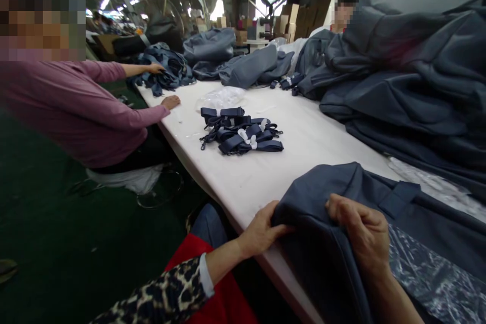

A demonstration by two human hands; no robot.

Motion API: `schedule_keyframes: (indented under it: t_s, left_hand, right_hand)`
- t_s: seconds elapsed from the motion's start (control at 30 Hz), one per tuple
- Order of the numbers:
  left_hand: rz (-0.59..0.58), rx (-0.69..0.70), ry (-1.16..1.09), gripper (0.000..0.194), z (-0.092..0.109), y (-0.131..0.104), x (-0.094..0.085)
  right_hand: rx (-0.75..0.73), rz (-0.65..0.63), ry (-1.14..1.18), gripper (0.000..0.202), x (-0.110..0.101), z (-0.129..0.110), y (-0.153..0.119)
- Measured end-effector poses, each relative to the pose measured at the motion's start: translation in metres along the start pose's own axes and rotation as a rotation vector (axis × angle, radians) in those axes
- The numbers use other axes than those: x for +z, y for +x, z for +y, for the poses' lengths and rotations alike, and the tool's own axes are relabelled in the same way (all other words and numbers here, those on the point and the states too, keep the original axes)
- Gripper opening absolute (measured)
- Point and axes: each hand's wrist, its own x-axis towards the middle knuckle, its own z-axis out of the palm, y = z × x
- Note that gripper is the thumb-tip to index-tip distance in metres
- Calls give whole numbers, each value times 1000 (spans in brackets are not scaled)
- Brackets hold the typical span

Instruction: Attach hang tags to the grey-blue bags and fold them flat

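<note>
A large blue-grey bag [322, 187] lies at the near right, over the front edge of the table. My left hand [261, 230] grips its left corner, with the thumb below and the other fingers partly hidden behind the fabric. At the bag's upper side my right hand [360, 228] is closed in a pinch against the material; what lies between its fingertips is too small to tell. Clear plastic [433, 273] with a crinkled shine covers part of the bag, right of my right hand. Beyond the bag, a pile of dark blue straps [243, 134] with white ties rests mid-table.
The white table [304, 136] runs away to the back left. Large blue-grey bags [413, 76] are heaped at right, others [246, 63] farther back. A person in a pink top [83, 106] sits at left, one hand on dark straps [163, 66]. Another person is behind the heap.
</note>
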Motion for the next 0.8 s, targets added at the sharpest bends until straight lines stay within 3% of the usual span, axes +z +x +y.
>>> schedule_keyframes:
  t_s: [0.1,0.33,0.57,0.8]
  left_hand:
    - [-30,-29,-48,33,4,-2,-3]
    - [80,-63,-317,36,17,14,9]
    - [147,-216,-690,35,2,20,23]
    - [100,-175,-752,39,5,12,11]
  right_hand:
    - [-74,-11,-74,48,4,-8,1]
    - [-250,-189,-190,49,23,-15,3]
    - [-377,-320,-353,42,29,-1,-4]
    - [-386,-327,-746,37,29,-17,-13]
